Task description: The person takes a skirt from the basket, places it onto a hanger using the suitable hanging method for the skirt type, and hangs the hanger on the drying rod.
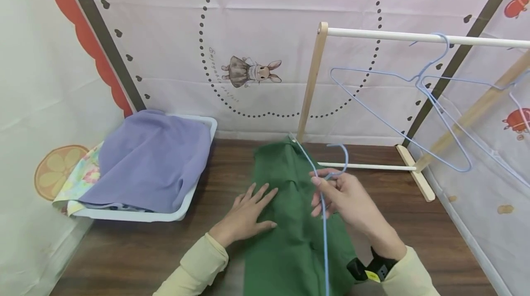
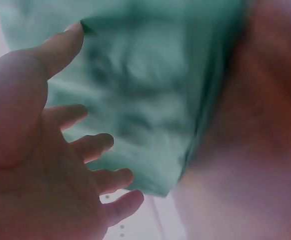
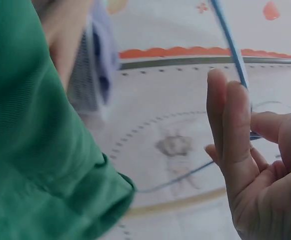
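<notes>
My right hand (image 1: pixel 339 192) pinches a blue hanger (image 1: pixel 325 240) above the green cloth (image 1: pixel 285 236) on the bench (image 1: pixel 136 254); the far tip seems to meet the cloth's far edge. My left hand (image 1: pixel 248 215), fingers spread, touches its left side.

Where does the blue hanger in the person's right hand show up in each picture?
Head: the hanger is right of centre, crossing in front of the green cloth to the bottom edge.
Left wrist: not visible.
Right wrist: it slants from the top edge, right of centre, to the right hand.
Shared landmark: the green cloth.
</notes>
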Demonstrator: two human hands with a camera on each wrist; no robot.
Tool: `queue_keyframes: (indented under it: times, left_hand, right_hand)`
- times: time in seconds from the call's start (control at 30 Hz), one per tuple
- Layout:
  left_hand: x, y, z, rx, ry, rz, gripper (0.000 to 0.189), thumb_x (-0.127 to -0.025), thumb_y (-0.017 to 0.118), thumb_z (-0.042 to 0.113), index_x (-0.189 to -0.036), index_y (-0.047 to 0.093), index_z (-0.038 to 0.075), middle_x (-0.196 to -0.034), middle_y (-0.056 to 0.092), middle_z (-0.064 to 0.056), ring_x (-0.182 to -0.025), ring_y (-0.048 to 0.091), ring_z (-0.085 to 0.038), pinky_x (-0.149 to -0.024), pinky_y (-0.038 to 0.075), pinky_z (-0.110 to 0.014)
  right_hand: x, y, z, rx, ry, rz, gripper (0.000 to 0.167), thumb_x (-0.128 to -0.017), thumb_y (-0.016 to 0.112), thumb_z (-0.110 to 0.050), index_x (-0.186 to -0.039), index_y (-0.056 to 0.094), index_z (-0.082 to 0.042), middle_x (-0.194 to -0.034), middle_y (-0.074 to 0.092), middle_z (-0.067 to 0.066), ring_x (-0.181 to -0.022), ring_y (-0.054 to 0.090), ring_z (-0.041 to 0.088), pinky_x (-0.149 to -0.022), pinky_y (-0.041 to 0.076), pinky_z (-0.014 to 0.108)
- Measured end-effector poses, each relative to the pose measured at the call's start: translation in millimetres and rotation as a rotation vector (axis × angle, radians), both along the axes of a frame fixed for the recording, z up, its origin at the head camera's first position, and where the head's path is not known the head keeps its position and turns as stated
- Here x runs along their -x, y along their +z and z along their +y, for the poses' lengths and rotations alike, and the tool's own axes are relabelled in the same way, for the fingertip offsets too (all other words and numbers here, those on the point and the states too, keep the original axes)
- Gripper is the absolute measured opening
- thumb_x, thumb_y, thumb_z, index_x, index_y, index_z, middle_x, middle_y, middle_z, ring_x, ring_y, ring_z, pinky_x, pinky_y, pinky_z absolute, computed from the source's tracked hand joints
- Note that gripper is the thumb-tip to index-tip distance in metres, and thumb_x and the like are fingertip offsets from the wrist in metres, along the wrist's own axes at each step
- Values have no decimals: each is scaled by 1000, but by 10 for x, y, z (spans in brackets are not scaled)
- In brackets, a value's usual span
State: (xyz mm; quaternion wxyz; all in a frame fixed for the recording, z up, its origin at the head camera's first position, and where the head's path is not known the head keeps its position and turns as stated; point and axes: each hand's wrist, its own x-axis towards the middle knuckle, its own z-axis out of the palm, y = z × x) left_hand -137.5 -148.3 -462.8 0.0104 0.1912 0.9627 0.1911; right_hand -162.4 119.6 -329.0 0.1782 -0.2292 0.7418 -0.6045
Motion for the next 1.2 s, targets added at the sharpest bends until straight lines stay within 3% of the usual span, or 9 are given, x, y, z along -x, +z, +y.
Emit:
queue_keyframes:
  times: [0.13, 0.27, 0.4, 0.5, 0.67, 0.77, 0.9, 1.1, 1.2]
  left_hand:
    - [74, 170, -41, -41, 21, 139, 79, -91, 63, 49, -153, 29, 17, -154, 30, -17, -138, 25, -46, -102, 29, -65]
    - [191, 410, -96, -110, 93, 339, 67, -91, 67, 41, -146, 43, 10, -145, 45, -18, -130, 43, -41, -100, 37, -60]
    - [295, 677, -139, -235, 169, 507, 66, -91, 69, 36, -145, 44, 8, -140, 51, -14, -125, 50, -32, -96, 43, -54]
    - [346, 849, -165, -309, 194, 574, 73, -89, 71, 35, -148, 37, 9, -137, 53, -12, -124, 51, -28, -93, 45, -51]
    - [372, 1002, -197, -346, 167, 591, 73, -89, 71, 33, -148, 37, 10, -138, 52, -9, -126, 49, -25, -98, 43, -46]
    - [377, 1023, -208, -354, 133, 572, 66, -90, 71, 32, -145, 42, 9, -140, 50, -7, -128, 47, -24, -101, 42, -43]
    - [377, 1034, -220, -400, 57, 547, 51, -90, 70, 29, -133, 53, 8, -132, 56, -5, -120, 53, -20, -98, 44, -38]
    - [343, 1067, -255, -525, -37, 499, 13, -91, 68, 22, -101, 66, 13, -99, 67, 4, -80, 57, -11, -68, 47, -32]
    - [324, 1066, -276, -561, -54, 449, 9, -90, 70, 20, -90, 63, 15, -91, 67, 7, -77, 59, -8, -68, 50, -31]
  right_hand:
    - [2, 173, 119, -23, -11, 110, 38, -101, 54, -28, -121, 59, 4, -73, 63, 19, -60, 67, 32, -49, 53, 37]
    - [0, 305, 168, -70, -20, 153, 34, -100, 56, -29, -114, 66, -1, -65, 60, 15, -51, 62, 28, -50, 52, 33]
    - [-3, 380, 181, -107, -5, 194, 33, -100, 56, -30, -89, 69, -2, -59, 53, 13, -46, 54, 27, -48, 48, 33]
    - [-11, 413, 197, -126, 21, 229, 43, -101, 55, -29, -67, 58, -2, -72, 60, 10, -54, 56, 27, -52, 47, 32]
    - [-43, 463, 236, -121, 62, 254, 47, -100, 56, -24, -59, 48, -4, -101, 66, 10, -84, 63, 24, -59, 49, 32]
    - [-66, 485, 254, -119, 91, 259, 46, -100, 56, -22, -58, 48, -5, -107, 65, 11, -86, 63, 24, -54, 46, 32]
    - [-93, 516, 255, -122, 139, 269, 45, -100, 55, -19, -57, 49, -7, -106, 66, 9, -71, 60, 25, -50, 44, 32]
    - [-100, 538, 218, -93, 213, 269, 36, -101, 53, -16, -68, 62, -6, -64, 57, 5, -47, 53, 22, -53, 44, 32]
    - [-96, 535, 211, -79, 243, 277, 32, -102, 52, -13, -74, 67, -5, -50, 46, 5, -42, 50, 20, -52, 42, 33]
